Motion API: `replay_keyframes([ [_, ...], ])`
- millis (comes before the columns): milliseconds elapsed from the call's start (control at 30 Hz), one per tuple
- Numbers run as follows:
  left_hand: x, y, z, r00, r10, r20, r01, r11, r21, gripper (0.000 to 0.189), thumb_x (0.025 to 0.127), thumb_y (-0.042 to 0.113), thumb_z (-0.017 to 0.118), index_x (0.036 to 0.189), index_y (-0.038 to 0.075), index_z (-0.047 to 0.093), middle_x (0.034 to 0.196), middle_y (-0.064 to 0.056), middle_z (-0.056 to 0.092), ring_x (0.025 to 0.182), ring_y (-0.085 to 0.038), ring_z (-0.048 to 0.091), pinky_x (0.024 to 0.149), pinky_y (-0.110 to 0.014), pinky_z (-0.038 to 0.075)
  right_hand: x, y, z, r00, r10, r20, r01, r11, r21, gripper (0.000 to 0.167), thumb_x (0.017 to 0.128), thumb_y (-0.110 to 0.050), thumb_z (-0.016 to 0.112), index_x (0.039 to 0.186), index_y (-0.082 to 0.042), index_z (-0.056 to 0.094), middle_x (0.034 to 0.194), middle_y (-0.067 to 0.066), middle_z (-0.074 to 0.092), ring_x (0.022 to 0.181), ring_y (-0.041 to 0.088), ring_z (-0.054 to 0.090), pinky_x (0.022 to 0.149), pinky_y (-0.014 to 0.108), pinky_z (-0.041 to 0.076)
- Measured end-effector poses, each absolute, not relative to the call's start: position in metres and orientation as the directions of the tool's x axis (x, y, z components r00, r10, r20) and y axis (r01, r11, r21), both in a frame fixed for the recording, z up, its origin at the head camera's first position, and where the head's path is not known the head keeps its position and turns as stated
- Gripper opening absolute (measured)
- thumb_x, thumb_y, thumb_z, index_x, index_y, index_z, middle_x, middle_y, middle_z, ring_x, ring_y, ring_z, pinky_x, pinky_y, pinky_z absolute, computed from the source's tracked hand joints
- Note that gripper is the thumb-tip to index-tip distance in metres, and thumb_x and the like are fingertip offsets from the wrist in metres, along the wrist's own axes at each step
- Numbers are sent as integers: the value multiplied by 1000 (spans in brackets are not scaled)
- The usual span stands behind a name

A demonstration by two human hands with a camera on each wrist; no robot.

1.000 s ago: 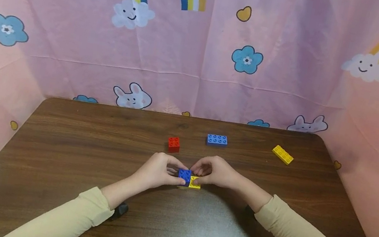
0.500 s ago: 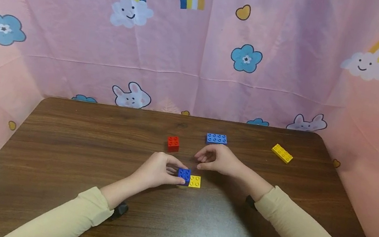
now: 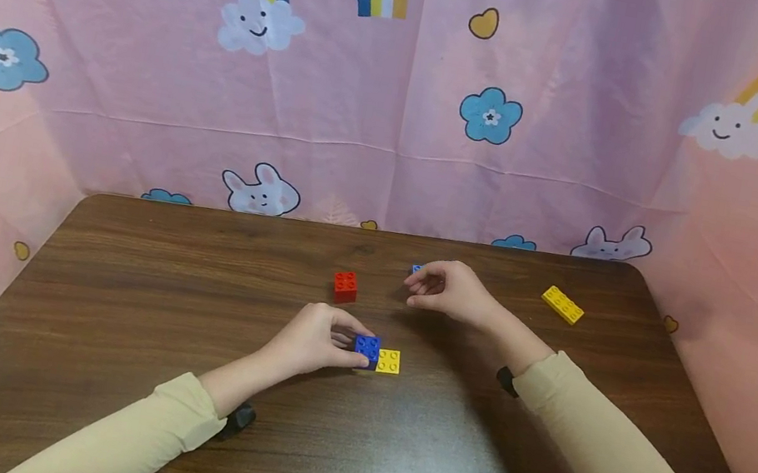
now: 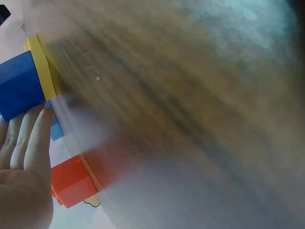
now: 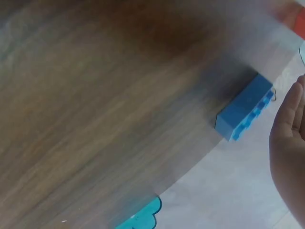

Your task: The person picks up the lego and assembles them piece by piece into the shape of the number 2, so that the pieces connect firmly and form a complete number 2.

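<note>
Near the middle of the table, my left hand pinches a dark blue square toy building brick between thumb and fingers. The brick sits on one end of a flat yellow brick, whose other end sticks out to the right. Both show from the side in the left wrist view, the dark blue brick against the yellow one. My right hand hovers with loosely bent fingers and holds nothing. It mostly hides a long lighter blue brick in the head view; the right wrist view shows that brick whole, apart from the fingers.
A red square brick stands beyond my left hand. Another long, flat yellow brick lies at the back right of the wooden table. A printed pink curtain encloses the back and sides.
My right hand has let go of the yellow brick's end and moved away from me to the long lighter blue brick. My left hand keeps its grip in the same place.
</note>
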State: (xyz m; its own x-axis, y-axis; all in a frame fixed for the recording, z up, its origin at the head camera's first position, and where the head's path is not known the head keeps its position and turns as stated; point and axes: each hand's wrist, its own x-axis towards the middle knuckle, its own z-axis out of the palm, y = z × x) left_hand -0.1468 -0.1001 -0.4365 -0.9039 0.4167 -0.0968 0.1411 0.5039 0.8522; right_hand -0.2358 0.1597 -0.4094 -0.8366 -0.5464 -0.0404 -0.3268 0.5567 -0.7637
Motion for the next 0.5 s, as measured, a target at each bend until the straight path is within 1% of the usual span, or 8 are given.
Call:
replay_keyframes([
  [133, -147, -100, -437, -906, 412, -99, 137, 506, 852, 32, 85, 11, 91, 114, 2, 81, 115, -18, 80, 105, -31, 80, 89, -38, 66, -242, 163, -407, -853, -521, -34, -312, 561, -767, 27, 92, -6, 83, 116, 3, 77, 110, 17, 79, 95, 19, 72, 89, 34, 64],
  [367, -146, -99, -437, -907, 409, -103, 125, 494, 861, 32, 85, 10, 91, 114, 2, 81, 116, -18, 79, 105, -31, 80, 87, -37, 67, -254, 172, -407, -884, -467, -27, -285, 584, -760, 25, 92, -5, 82, 115, 2, 77, 108, 18, 79, 93, 21, 72, 82, 27, 60],
  [500, -146, -100, -437, -901, 421, -100, 128, 481, 867, 31, 85, 8, 90, 114, 0, 80, 116, -20, 79, 105, -31, 80, 86, -36, 67, -258, 176, -406, -903, -429, -24, -272, 613, -742, 26, 92, -7, 82, 116, 2, 77, 108, 18, 78, 95, 25, 72, 82, 29, 59],
])
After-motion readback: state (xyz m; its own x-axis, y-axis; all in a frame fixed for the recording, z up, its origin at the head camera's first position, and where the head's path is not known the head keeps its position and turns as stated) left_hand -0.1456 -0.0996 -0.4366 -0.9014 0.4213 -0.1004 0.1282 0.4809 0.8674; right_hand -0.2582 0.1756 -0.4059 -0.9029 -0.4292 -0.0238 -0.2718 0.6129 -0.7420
